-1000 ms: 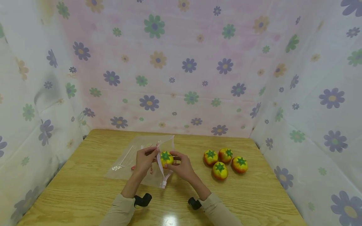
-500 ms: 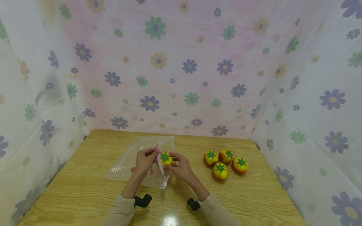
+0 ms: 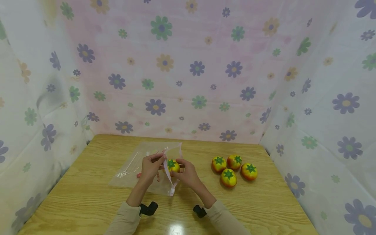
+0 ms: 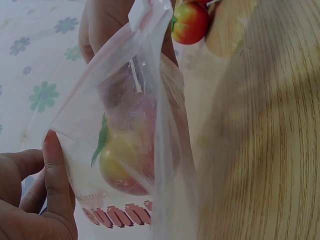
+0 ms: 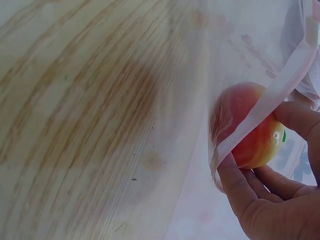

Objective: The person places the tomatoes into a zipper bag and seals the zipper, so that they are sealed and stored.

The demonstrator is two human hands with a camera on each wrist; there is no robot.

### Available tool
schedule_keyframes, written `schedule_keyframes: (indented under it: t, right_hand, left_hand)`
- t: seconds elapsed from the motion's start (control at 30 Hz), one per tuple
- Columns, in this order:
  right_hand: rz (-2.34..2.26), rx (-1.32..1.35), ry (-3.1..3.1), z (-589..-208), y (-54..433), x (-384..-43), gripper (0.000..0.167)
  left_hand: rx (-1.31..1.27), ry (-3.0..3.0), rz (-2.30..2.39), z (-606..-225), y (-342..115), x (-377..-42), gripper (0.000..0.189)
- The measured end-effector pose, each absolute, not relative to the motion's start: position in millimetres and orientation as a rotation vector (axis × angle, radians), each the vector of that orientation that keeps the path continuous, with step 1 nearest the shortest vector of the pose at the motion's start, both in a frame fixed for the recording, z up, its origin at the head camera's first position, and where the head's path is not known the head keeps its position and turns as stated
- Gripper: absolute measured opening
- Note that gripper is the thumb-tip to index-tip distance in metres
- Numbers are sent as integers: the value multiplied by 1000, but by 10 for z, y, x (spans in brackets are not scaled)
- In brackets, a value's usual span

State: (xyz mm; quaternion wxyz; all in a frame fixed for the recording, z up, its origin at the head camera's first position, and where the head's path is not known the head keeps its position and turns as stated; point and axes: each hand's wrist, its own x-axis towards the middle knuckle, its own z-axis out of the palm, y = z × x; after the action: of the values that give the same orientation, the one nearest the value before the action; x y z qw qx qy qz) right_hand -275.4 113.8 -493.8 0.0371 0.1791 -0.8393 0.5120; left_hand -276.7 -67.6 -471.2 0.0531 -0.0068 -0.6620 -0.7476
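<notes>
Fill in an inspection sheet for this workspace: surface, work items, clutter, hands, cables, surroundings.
Surface: wood-grain table, with a bright reflection near its front edge.
Work items: clear zip bag with red print and a pale pink mouth strip; one red-and-yellow fruit, partly inside the mouth; four similar fruits grouped to the right.
Clutter: nothing seen.
Hands: left hand pinches the mouth edge; right hand holds the fruit. Black devices sit at both wrists.
Cables: nothing seen.
Surroundings: flower-print fabric behind and on both sides.
</notes>
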Motion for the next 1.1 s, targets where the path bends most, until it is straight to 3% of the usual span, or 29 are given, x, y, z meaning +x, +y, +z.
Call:
schedule_keyframes:
  t: [1.1]
  right_hand:
    - [1497, 550, -2659, -4919, 1030, -2780, 54]
  left_hand:
    - [-22, -2000, -2305, -4728, -668, -2784, 27]
